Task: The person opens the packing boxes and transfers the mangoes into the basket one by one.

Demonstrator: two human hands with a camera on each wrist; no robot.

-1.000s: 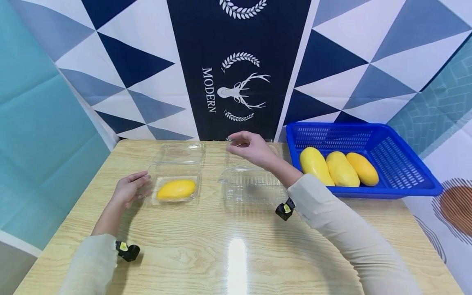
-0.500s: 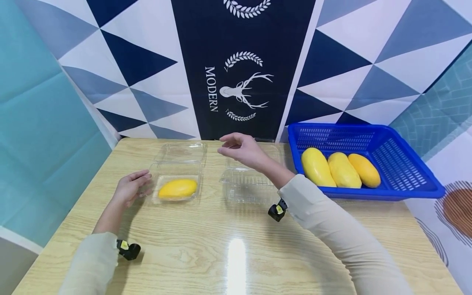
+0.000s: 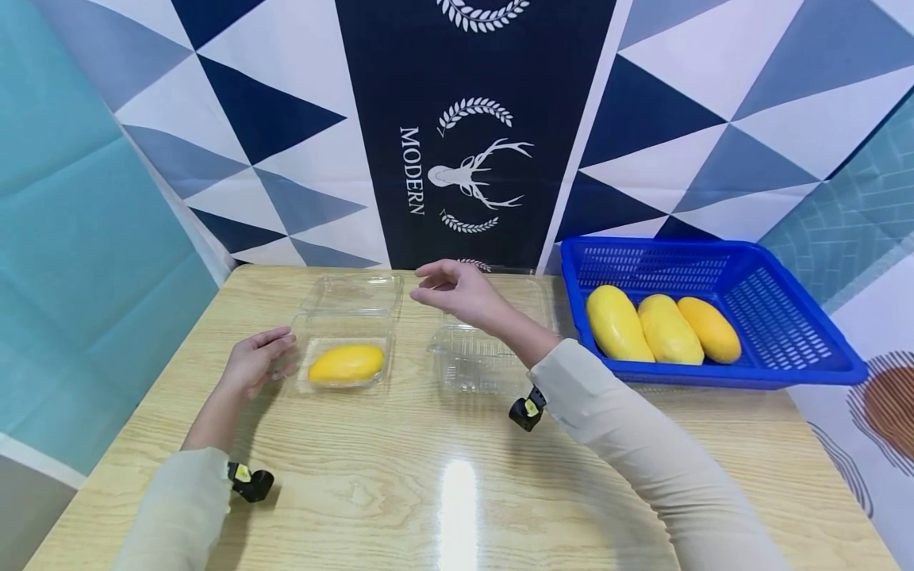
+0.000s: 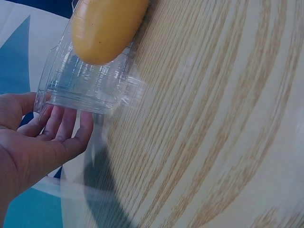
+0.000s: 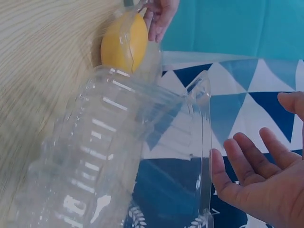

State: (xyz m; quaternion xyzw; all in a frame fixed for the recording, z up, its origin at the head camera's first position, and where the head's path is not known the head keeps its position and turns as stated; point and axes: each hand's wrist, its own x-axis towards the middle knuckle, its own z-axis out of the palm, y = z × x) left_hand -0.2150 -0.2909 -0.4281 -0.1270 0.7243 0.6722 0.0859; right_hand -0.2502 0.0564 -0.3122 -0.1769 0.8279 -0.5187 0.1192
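A yellow mango (image 3: 347, 363) lies in the base of an open clear plastic clamshell container (image 3: 389, 349) on the table's left side. At that container's left rim is my left hand (image 3: 259, 361); its thumb lies at the edge, with curled fingers (image 4: 69, 124) below against the wall. My right hand (image 3: 460, 293) hovers holding nothing, fingers bent and apart, over a second open clamshell (image 3: 478, 361) without fruit. In the right wrist view, the right hand's fingers (image 5: 254, 159) are beside this clamshell's clear edge. My right forearm hides part of it.
A blue perforated basket (image 3: 800, 333) stands at the back right with three mangoes (image 3: 667, 329) in it. Behind the wooden table (image 3: 371, 476) hangs a patterned cloth (image 3: 286, 119). A black wrist camera is strapped to each arm.
My right hand has drifted left, from above the second clamshell toward the gap between the two containers. My left hand stays at the first container's rim. The whole view has shifted slightly.
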